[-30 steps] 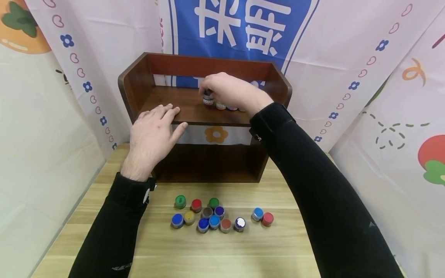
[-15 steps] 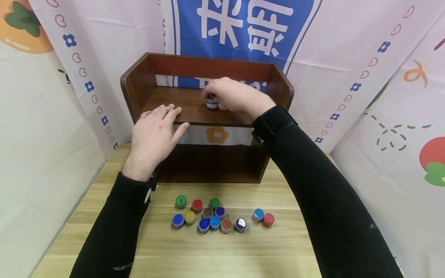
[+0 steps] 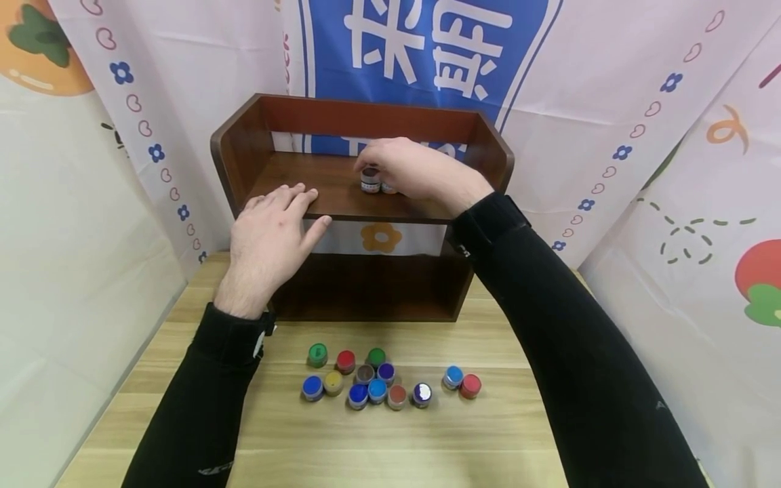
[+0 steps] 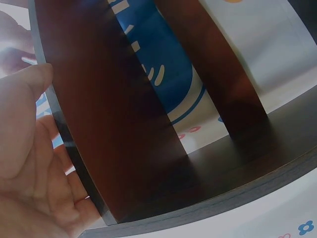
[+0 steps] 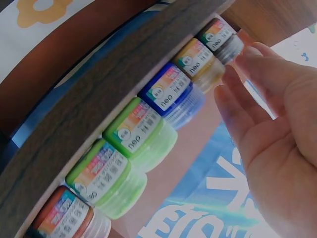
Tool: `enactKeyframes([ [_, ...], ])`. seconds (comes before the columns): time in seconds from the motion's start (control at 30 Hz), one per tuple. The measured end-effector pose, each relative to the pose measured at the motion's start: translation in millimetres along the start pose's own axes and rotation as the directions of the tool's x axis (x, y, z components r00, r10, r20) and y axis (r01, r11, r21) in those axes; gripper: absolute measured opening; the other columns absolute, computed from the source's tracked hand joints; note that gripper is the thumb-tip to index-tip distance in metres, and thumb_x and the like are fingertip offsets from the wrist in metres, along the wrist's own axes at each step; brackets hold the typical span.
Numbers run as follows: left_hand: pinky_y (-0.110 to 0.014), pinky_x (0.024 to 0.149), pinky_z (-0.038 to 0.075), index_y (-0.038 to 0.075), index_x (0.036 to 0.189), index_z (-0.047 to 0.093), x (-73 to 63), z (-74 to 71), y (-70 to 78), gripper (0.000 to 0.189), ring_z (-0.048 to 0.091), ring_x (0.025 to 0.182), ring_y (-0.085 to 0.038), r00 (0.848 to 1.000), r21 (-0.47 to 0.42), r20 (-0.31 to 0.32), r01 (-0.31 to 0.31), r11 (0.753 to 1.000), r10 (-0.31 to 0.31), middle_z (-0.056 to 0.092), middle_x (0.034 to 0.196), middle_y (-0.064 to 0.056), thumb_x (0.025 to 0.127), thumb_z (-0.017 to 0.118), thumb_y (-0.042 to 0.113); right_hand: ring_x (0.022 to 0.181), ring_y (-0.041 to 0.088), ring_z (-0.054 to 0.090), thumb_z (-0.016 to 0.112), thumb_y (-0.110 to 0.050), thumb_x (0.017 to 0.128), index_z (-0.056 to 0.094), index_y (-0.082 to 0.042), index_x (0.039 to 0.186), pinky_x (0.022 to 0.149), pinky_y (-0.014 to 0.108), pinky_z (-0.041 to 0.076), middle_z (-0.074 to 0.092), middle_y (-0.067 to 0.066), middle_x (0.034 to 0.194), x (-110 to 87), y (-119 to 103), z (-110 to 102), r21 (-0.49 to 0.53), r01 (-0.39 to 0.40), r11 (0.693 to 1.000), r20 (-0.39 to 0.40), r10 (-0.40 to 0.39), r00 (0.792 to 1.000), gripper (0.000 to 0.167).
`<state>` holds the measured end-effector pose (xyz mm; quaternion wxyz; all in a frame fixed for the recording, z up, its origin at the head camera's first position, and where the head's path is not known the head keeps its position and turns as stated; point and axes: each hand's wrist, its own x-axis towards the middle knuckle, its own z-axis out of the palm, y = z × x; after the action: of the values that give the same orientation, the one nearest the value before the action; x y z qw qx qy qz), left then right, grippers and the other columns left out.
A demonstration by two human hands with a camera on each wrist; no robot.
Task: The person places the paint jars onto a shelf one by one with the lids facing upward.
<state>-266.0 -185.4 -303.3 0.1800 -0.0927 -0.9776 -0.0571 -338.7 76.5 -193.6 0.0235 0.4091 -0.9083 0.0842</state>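
In the head view my right hand (image 3: 421, 169) reaches onto the upper shelf. Its fingertips pinch the lid of a dark-lidded paint jar (image 3: 369, 181), which stands at the left end of a row. The right wrist view shows that dark jar (image 5: 218, 37) beside a yellow jar (image 5: 199, 62), a blue jar (image 5: 171, 94), two green jars and a reddish-brown one. My left hand (image 3: 268, 237) lies with spread fingers on the left part of the brown wooden shelf unit (image 3: 342, 203); in the left wrist view its thumb (image 4: 42, 79) touches the board's edge.
On the wooden table (image 3: 342, 447), several paint jars stand in front of the unit, among them a green jar (image 3: 317, 354), a yellow one (image 3: 333, 383) and a red one (image 3: 470, 385). Printed cloth (image 3: 610, 88) hangs behind and at both sides.
Since one second ago, my right hand has brought the dark-lidded jar slightly right and down, close against its neighbour in the row. My left hand stays on the shelf.
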Motion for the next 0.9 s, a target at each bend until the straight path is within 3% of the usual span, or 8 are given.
enactKeyframes([
  [0.4,-0.068,0.144,0.038,0.014,0.177,0.052,0.3,0.6,0.4,0.071,0.046,0.174,-0.043,1.000,0.007,0.000,-0.001,1.000,0.001,0.051,0.184,-0.021,0.122,0.054,0.059,0.144,0.026,0.070,0.062,-0.013,0.122,0.072,-0.012,0.156,0.136,0.048,0.055,0.076,0.010,0.156,-26.4,-5.3,-3.4,0.006,-0.045,0.999,-0.020,0.045,0.999,0.036],
  [0.73,-0.067,0.144,0.039,0.013,0.177,0.052,-0.4,0.6,0.0,0.071,0.046,0.174,-0.043,1.000,0.004,-0.006,-0.003,1.000,0.003,0.051,0.184,-0.021,0.123,0.052,0.059,0.139,0.032,0.072,0.067,-0.012,0.119,0.072,-0.007,0.154,0.132,0.049,0.059,0.075,0.014,0.156,-51.4,-1.5,3.4,0.012,0.042,0.999,-0.059,-0.042,0.997,0.035],
  [0.9,-0.067,0.144,0.038,0.013,0.177,0.052,-0.2,0.8,0.4,0.071,0.046,0.174,-0.043,1.000,0.003,-0.001,0.001,1.000,-0.001,0.051,0.184,-0.022,0.123,0.052,0.059,0.135,0.033,0.072,0.069,-0.014,0.119,0.072,-0.006,0.152,0.126,0.049,0.063,0.077,0.015,0.151,-66.8,-4.2,9.3,-0.038,0.064,0.997,-0.079,-0.067,0.995,0.034],
])
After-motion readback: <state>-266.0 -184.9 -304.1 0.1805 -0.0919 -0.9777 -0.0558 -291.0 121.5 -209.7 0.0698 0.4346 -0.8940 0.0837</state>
